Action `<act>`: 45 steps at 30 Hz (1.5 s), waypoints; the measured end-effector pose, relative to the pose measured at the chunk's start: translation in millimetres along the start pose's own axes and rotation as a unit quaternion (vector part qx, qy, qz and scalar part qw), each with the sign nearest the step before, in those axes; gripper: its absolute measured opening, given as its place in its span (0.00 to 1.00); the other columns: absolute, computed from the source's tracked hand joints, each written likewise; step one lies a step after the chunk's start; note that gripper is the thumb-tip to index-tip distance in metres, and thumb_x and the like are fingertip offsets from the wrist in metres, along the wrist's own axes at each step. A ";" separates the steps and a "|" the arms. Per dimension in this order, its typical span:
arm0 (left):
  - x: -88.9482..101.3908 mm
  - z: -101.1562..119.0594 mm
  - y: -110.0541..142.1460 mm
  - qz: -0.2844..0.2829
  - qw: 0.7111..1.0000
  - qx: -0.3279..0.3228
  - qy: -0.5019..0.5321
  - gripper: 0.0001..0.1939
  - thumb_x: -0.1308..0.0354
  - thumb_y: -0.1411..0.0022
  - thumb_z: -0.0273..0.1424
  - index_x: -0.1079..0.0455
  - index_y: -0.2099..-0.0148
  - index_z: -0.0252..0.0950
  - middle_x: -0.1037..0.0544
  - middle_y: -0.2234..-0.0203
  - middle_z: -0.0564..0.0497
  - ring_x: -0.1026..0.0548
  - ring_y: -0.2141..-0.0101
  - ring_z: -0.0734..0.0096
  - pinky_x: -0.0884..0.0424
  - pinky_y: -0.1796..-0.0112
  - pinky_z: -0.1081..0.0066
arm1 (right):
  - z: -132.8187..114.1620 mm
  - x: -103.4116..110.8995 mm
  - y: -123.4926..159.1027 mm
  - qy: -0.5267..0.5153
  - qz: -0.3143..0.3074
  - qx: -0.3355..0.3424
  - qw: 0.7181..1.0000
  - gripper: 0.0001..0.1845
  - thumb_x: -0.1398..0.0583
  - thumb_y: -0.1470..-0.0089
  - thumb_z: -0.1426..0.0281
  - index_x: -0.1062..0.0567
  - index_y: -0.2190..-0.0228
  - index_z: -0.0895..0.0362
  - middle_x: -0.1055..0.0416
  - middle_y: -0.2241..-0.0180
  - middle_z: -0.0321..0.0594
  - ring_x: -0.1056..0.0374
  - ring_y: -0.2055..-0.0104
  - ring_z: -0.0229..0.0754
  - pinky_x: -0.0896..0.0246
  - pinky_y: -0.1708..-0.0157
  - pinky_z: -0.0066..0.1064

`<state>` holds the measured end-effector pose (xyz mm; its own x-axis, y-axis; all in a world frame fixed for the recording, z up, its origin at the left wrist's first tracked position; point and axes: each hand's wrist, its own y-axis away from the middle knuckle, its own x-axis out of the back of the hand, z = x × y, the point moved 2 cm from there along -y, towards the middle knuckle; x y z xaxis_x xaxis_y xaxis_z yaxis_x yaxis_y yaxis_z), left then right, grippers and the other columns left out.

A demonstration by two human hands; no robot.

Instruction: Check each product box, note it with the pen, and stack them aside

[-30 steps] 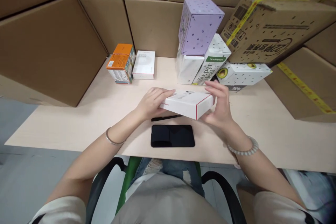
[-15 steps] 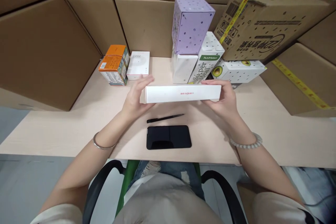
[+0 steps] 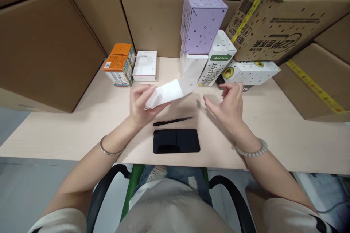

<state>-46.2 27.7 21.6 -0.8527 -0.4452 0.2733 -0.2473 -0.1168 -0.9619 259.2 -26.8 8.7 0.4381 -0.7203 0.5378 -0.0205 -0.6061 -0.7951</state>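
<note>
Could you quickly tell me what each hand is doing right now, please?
Left hand: closed on the white box, held tilted above the table.
Right hand: open, holding nothing, fingers spread beside the box.

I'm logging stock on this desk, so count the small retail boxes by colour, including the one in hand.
White cardboard boxes: 5
Orange cardboard boxes: 2
Lilac cube box: 1
Total: 8
</note>
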 end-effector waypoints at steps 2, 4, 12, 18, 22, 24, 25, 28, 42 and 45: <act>4.2 -0.9 -1.8 0.013 1.000 0.008 0.003 0.43 0.27 0.39 0.40 0.47 0.29 0.55 0.29 0.51 0.50 0.23 0.55 0.65 0.22 0.55 0.64 | -15.8 3.2 1.7 -0.012 -0.082 0.074 0.994 0.14 0.34 0.39 0.58 0.24 0.56 0.52 0.23 0.67 0.39 0.29 0.71 0.44 0.33 0.72 0.37; 7.0 -0.7 -3.7 -0.002 1.000 -0.004 -0.008 0.38 0.28 0.38 0.39 0.43 0.32 0.55 0.28 0.50 0.50 0.23 0.54 0.65 0.22 0.55 0.64 | -32.8 2.3 5.8 -0.027 -0.220 0.159 0.962 0.14 0.40 0.32 0.58 0.22 0.53 0.52 0.21 0.70 0.35 0.29 0.75 0.39 0.39 0.74 0.32; -5.5 9.9 -5.2 -0.046 0.996 -0.067 0.047 0.15 0.34 0.32 0.30 0.26 0.44 0.46 0.22 0.49 0.48 0.19 0.49 0.66 0.16 0.53 0.66 | -54.9 -22.7 28.3 0.060 -0.420 0.259 0.868 0.15 0.46 0.27 0.70 0.21 0.48 0.55 0.17 0.66 0.38 0.25 0.70 0.38 0.51 0.75 0.32; -6.0 14.6 -6.4 -0.064 0.993 -0.078 0.065 0.13 0.34 0.33 0.26 0.25 0.48 0.41 0.19 0.47 0.47 0.17 0.47 0.65 0.15 0.49 0.65 | -56.3 -10.0 20.2 0.051 -0.247 0.319 0.913 0.15 0.46 0.30 0.76 0.22 0.66 0.56 0.23 0.75 0.33 0.31 0.75 0.35 0.50 0.76 0.32; -5.2 16.7 -5.9 -0.055 0.994 -0.079 0.048 0.11 0.33 0.34 0.25 0.24 0.51 0.39 0.18 0.48 0.47 0.17 0.48 0.65 0.14 0.50 0.67 | -56.0 6.4 9.2 0.026 -0.121 0.319 0.939 0.12 0.43 0.31 0.71 0.24 0.68 0.55 0.26 0.79 0.32 0.32 0.77 0.35 0.44 0.76 0.30; -5.9 17.0 -4.7 -0.062 0.994 -0.081 0.041 0.11 0.33 0.34 0.25 0.24 0.50 0.40 0.18 0.48 0.47 0.17 0.48 0.65 0.14 0.50 0.67 | -54.9 11.4 6.0 -0.016 -0.094 0.299 0.949 0.07 0.40 0.33 0.71 0.26 0.66 0.53 0.26 0.79 0.31 0.32 0.78 0.35 0.43 0.76 0.30; -6.2 16.9 -4.2 -0.067 0.994 -0.081 0.041 0.12 0.34 0.33 0.25 0.24 0.49 0.41 0.18 0.48 0.47 0.17 0.47 0.64 0.14 0.50 0.66 | -54.0 13.0 5.2 -0.049 -0.077 0.280 0.956 0.05 0.39 0.35 0.73 0.27 0.66 0.52 0.27 0.79 0.30 0.33 0.79 0.34 0.43 0.78 0.29; -5.7 17.3 -4.5 -0.088 0.991 -0.086 0.042 0.14 0.35 0.31 0.28 0.24 0.45 0.44 0.17 0.49 0.48 0.16 0.47 0.65 0.14 0.49 0.66 | -50.4 14.8 5.6 -0.149 -0.021 0.204 0.967 0.09 0.39 0.41 0.76 0.33 0.65 0.50 0.31 0.80 0.27 0.39 0.84 0.34 0.45 0.82 0.28; -16.6 26.1 -0.3 -0.143 0.976 -0.060 0.152 0.29 0.39 0.28 0.32 0.39 0.28 0.38 0.16 0.48 0.43 0.17 0.46 0.66 0.19 0.44 0.67 | -77.1 28.1 13.0 -0.340 -0.031 0.016 0.940 0.12 0.32 0.46 0.77 0.27 0.64 0.50 0.22 0.75 0.30 0.25 0.78 0.38 0.28 0.77 0.29; -18.9 33.9 1.1 -0.169 0.968 -0.059 0.174 0.31 0.36 0.29 0.34 0.38 0.29 0.35 0.16 0.47 0.41 0.18 0.44 0.64 0.21 0.41 0.65 | -86.1 27.0 7.5 -0.346 -0.061 0.087 0.932 0.14 0.33 0.48 0.80 0.26 0.64 0.51 0.21 0.73 0.32 0.23 0.74 0.38 0.25 0.73 0.28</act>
<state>-14.8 5.9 15.0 -0.8124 -0.0697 0.5789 -0.5726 -0.0925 -0.8146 193.6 -79.8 41.4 0.9038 -0.2223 0.3657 0.1880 -0.5614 -0.8059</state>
